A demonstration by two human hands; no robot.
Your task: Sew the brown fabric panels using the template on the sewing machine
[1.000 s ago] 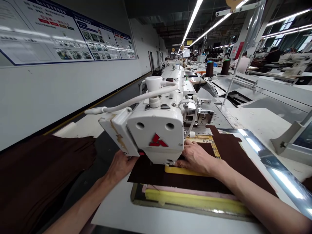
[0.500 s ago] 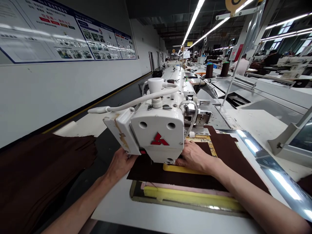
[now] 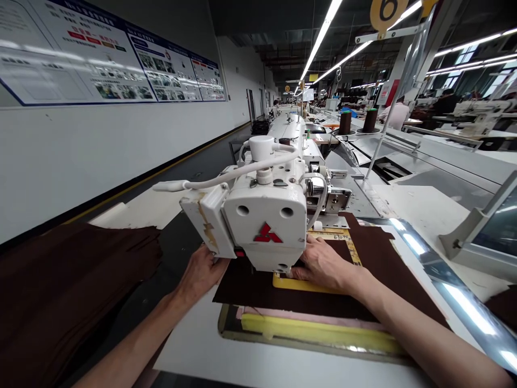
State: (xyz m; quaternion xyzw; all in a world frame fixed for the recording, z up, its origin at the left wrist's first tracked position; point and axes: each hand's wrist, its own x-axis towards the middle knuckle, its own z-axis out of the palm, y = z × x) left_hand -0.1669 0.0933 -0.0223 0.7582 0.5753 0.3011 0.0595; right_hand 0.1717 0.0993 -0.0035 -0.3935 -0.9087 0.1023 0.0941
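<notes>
I judge positioning: right hand [image 3: 325, 262] on yellow frame [image 3: 313, 285] over brown cloth [image 3: 242, 291], left hand [image 3: 202, 272] at bench [image 3: 189, 350] left edge, can't tell either grip; next calls for even pressure.

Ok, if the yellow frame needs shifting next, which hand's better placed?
Right, probably: the right hand rests over the yellow frame, though partly hidden by the machine head. The left hand is across the machine head, near the left edge of the brown fabric.

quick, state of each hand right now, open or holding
Left hand: at the brown cloth, fingers partly hidden; open or closed can't be told.
Right hand: on the yellow frame, fingers partly hidden; grip can't be told.
</notes>
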